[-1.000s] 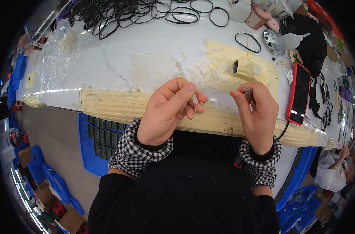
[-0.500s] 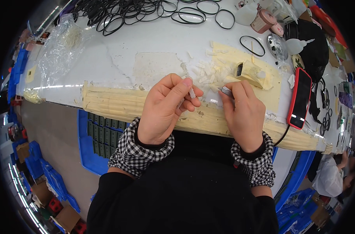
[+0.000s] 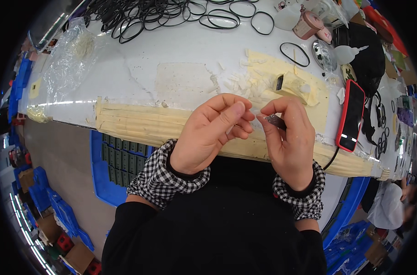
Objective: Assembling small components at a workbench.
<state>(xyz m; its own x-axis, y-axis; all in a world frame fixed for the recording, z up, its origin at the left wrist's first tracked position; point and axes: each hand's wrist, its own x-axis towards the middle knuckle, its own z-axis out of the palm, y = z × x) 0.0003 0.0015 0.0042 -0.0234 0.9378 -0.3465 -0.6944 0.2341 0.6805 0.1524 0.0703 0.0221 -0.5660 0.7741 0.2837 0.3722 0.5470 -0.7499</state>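
Note:
My left hand [image 3: 220,126] is closed in a pinch, thumb against the curled fingers, around a small translucent white plastic piece that is mostly hidden now. Close beside it, the fingertips almost meeting, my right hand [image 3: 291,140] grips a short grey metal blade [image 3: 276,121] between thumb and fingers. Both hands are raised above the taped front edge of the table. Just beyond them, small white plastic scraps [image 3: 259,87] lie scattered over a yellow sheet [image 3: 320,106] and the white tabletop [image 3: 130,75].
A taped dark block [image 3: 291,87] sits on the yellow sheet. To the right lies a red-cased phone [image 3: 353,117] with a cable. Black rubber rings [image 3: 146,16] are heaped at the back, with clear plastic bags [image 3: 73,55] at left. Below the edge stands a blue crate [image 3: 99,172].
My left hand has moved right, toward my right hand, and the white piece has dropped out of sight. My right hand has shifted slightly nearer me, with the blade turned.

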